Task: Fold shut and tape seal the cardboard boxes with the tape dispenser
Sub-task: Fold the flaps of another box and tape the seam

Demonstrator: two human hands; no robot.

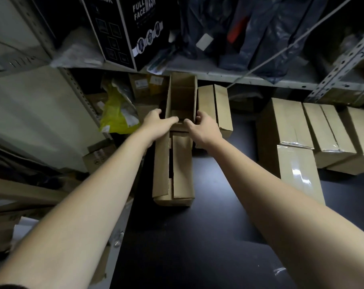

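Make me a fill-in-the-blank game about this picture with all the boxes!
1. The left hand and right hand hold a cardboard box whose top is ____.
2. The black carton on the shelf says FULL FACE ____.
3. The crumpled bag left of the hands is ____.
Missing words: open, MASK, yellow.

Open box [181, 97] stands at the far side of the table [208, 236], below the shelf [249, 80]. Left hand [156, 119] grips its left wall, right hand [202, 126] its right wall. Unsealed box [172, 170] lies just in front of it. Shut box [215, 107] just beside, right. Taped boxes [285, 130] further right. Mask box [131, 28] on the shelf.
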